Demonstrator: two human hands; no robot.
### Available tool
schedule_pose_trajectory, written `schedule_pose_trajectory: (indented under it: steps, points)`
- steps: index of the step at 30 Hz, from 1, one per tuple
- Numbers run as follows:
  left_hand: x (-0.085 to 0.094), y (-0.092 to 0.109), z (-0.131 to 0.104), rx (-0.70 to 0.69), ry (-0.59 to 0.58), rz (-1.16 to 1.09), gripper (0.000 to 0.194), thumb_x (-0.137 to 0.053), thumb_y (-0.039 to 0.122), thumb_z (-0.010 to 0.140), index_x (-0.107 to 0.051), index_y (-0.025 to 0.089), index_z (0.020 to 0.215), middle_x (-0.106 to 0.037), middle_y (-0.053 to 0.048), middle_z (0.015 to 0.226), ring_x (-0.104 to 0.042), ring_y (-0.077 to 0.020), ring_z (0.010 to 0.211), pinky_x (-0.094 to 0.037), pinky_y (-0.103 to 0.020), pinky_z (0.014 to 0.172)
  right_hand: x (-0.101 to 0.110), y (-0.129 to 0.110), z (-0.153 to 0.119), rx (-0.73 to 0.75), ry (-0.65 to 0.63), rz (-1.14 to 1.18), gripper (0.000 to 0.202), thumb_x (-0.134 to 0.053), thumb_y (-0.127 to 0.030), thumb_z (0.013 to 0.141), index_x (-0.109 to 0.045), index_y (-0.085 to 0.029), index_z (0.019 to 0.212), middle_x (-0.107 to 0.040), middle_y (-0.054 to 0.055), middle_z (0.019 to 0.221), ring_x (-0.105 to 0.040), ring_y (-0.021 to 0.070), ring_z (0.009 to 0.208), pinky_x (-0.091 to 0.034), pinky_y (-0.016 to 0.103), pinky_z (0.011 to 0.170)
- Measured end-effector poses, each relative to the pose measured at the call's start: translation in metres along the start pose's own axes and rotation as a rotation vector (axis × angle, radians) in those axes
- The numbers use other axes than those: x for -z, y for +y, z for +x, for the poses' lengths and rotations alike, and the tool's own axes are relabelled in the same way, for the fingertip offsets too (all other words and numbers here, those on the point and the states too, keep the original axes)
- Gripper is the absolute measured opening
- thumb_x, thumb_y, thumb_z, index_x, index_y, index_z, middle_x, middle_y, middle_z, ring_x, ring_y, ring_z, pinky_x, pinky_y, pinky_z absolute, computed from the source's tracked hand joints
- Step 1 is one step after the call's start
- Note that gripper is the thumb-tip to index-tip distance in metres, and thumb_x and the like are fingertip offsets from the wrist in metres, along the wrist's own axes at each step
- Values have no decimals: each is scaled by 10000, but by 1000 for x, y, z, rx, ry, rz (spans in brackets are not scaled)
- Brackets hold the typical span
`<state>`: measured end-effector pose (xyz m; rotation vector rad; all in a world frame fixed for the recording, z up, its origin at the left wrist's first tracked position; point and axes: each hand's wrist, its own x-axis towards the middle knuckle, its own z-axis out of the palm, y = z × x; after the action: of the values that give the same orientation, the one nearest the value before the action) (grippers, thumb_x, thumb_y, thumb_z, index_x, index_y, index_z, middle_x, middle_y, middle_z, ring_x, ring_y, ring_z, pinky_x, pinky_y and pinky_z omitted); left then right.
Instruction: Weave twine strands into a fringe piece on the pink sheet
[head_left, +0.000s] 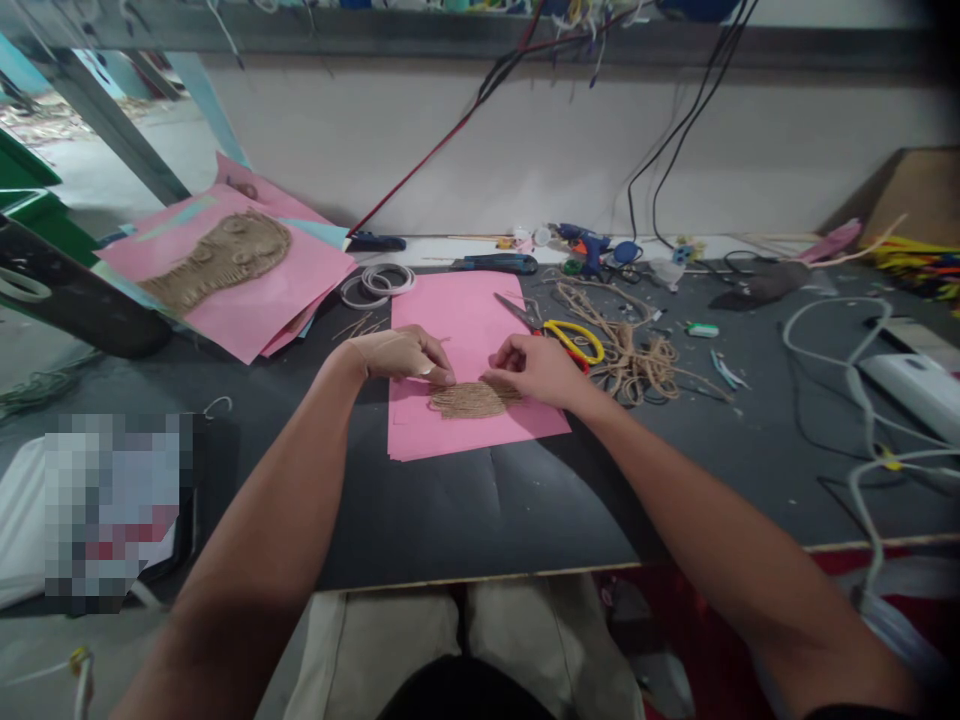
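Note:
Pink paper sheets (pixel 480 310) lie stacked on the dark table, with a flat patch of tan twine rows (pixel 476 401) on them. My left hand (pixel 405 353) rests at the patch's upper left edge, its fingers pinched together at the twine. At the upper right edge, my right hand (pixel 536 370) has thumb and fingers closed on something too small to make out. Scissors with yellow and red handles (pixel 574 340) lie just behind my right hand, partly on the paper. A loose tangle of twine (pixel 637 360) sits to the right of them.
Pink sheets bearing a twine shape (pixel 232 250) lie at the back left. A blue-handled cutter (pixel 499 264), white rings (pixel 377 286) and a blue glue gun (pixel 589 245) line the back. White cables (pixel 855 400) and a white box (pixel 911 390) are on the right.

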<state>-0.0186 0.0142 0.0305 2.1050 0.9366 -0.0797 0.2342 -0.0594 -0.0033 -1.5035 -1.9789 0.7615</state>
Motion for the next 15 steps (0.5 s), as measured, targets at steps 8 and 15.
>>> schedule_pose_trajectory:
  steps: [8, 15]
  points:
    - [0, 1, 0, -11, 10, 4, 291, -722, 499, 768, -822, 249, 879, -770, -35, 940, -634, -190, 894, -449, -285, 797, 0, 3, 1, 6, -20, 13, 238, -788, -380, 756, -687, -179, 835, -718, 45, 775, -616, 159, 668, -463, 314, 629]
    - [-2, 1, -1, 55, 15, -22, 291, -722, 471, 750, -822, 249, 910, -764, -27, 930, -604, -168, 781, -427, -270, 663, 1, -1, 0, 83, -59, -81, 217, -729, -395, 836, -675, -185, 820, -702, 35, 750, -590, 150, 648, -438, 304, 613]
